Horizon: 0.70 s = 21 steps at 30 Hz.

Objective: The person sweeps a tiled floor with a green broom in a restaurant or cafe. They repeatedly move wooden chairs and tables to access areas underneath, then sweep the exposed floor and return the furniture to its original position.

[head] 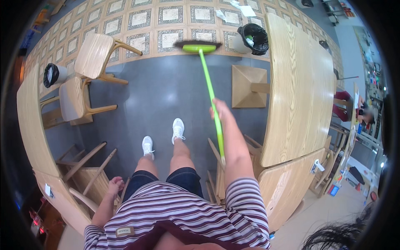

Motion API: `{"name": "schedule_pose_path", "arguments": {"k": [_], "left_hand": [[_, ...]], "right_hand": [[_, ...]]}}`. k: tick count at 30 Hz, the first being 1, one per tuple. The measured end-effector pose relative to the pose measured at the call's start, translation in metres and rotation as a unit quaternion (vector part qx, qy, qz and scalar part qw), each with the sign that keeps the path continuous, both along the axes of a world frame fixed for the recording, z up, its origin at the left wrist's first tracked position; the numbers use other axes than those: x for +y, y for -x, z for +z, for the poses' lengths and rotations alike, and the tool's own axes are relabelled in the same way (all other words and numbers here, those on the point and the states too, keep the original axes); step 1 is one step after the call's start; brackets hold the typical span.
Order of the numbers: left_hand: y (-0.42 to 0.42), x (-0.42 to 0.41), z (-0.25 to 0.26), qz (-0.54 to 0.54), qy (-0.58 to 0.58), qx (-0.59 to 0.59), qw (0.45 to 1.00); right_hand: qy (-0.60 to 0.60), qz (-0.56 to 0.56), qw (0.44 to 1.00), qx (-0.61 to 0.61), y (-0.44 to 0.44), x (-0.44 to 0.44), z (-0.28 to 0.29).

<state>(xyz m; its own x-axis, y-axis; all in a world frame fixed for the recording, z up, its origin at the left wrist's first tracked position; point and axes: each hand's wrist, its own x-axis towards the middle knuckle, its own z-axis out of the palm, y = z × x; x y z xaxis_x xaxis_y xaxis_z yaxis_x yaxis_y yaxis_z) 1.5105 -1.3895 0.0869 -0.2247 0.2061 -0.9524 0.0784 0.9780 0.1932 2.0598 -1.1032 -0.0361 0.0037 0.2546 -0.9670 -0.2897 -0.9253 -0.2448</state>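
Note:
My right hand (221, 110) grips the bright green handle (208, 78) of a broom, its arm stretched forward. The green broom head (199, 48) with dark bristles lies on the floor ahead, where grey flooring meets patterned tiles. The bristles look slightly blurred. My left hand (116, 185) hangs at my side near an upturned wooden chair (93, 178) and holds nothing that I can see; its fingers are loosely curled. Several white paper scraps (247, 11) lie on the tiles beyond the broom head.
Wooden tables stand on the left (29, 125) and right (300, 93). A bin with a black liner (254, 39) sits by the right table, another bin (56, 75) at left. Wooden chairs (95, 56) flank the left table. A person (343, 106) is at far right.

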Motion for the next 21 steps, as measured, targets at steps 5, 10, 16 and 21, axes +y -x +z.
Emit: {"name": "schedule_pose_path", "arguments": {"k": [5,10,16,21], "left_hand": [[-0.025,-0.025,0.013,0.150,-0.033,0.033,0.988],[-0.036,-0.106,-0.011,0.178,0.063,0.010,0.982],[-0.037,-0.123,-0.029,0.161,0.028,-0.016,0.986],[-0.024,-0.119,-0.029,0.250,-0.062,0.002,0.966]], "right_hand": [[-0.048,0.095,0.992,-0.070,0.014,-0.041,0.019],[0.161,0.165,0.971,-0.064,0.016,-0.193,0.091],[0.140,0.217,0.961,-0.098,0.063,-0.079,0.055],[-0.108,0.376,0.879,-0.272,0.118,-0.009,0.037]]}}
